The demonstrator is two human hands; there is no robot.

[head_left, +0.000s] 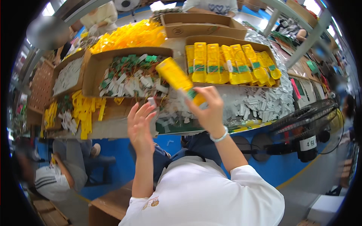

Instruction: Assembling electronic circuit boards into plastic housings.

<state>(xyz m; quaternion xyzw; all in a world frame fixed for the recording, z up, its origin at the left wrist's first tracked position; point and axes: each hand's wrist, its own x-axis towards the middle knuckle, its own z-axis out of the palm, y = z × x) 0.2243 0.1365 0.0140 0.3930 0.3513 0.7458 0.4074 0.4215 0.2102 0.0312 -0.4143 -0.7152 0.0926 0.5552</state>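
Note:
My right hand point(210, 109) is closed on the lower end of a long yellow plastic casing point(174, 73), which tilts up to the left above the bench. Near my fingers the casing shows a green part and a pale part; motion blurs it slightly. To the left, my left hand point(141, 126) is raised with fingers stretched and apart. A small white plastic part point(151, 101) shows right at its fingertips, apparently not gripped. Beyond it stands a cardboard box point(90, 81) of green circuit boards with wires and white parts point(130, 77).
At the right, a cardboard box point(226, 40) holds rows of yellow casings point(213, 64). White pieces point(260, 101) lie heaped before it. Yellow parts point(130, 35) pile up at the far left. A black fan point(307, 124) stands right of the bench. Other people sit around.

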